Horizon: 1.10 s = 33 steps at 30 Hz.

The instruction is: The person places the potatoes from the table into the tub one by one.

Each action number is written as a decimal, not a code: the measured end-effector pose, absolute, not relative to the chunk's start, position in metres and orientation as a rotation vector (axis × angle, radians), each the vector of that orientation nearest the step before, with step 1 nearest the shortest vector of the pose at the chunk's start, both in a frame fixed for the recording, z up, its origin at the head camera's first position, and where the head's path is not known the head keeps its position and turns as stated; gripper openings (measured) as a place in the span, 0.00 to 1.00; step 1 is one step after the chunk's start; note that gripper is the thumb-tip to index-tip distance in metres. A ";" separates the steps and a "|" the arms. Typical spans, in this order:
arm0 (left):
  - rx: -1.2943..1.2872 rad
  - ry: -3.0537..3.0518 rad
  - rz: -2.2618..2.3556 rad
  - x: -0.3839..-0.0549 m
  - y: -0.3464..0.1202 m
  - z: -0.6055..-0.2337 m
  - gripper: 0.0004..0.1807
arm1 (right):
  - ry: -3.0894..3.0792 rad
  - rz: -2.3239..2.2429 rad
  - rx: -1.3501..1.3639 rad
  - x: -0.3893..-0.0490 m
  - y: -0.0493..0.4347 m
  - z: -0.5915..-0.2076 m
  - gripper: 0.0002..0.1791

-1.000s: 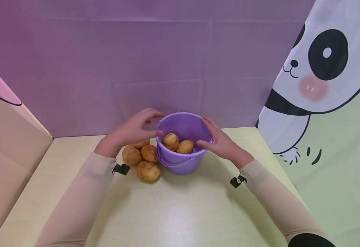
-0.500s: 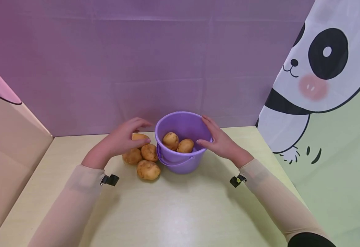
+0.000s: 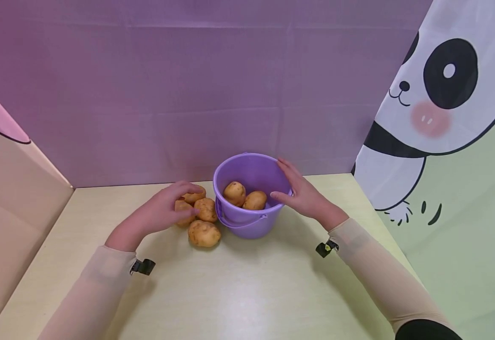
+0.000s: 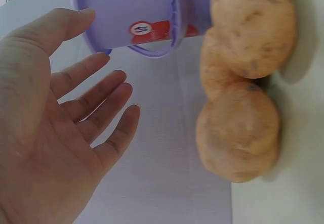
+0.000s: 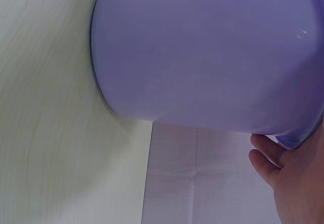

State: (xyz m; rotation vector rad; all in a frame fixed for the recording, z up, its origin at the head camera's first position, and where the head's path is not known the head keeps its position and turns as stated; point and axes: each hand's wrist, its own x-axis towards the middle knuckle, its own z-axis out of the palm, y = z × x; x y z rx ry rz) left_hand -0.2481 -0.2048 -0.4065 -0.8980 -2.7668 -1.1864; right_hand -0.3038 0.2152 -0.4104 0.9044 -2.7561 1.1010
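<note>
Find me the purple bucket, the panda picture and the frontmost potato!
Purple bucket (image 3: 258, 175): head view, on its inside back wall.
Panda picture (image 3: 451, 95): head view, on its black eye patch.
Frontmost potato (image 3: 204, 234): head view, on the middle of its upper side.

Leftmost potato (image 3: 183, 206) partly hidden behind the left grip (image 3: 160, 211), head view.

purple back wall (image 3: 205, 85) | panda-print side wall (image 3: 456, 189) | pale wood-grain table (image 3: 247, 288)

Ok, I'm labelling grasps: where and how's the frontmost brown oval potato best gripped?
Likely grip that potato around its middle, from above, near side: its length lies crosswise, another brown rounded potato sits close behind, with bare pale table in front.
</note>
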 end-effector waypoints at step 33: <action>-0.951 -2.776 -0.978 -0.227 -0.195 -0.472 0.26 | -2.741 1.111 0.907 -0.304 0.216 -0.412 0.55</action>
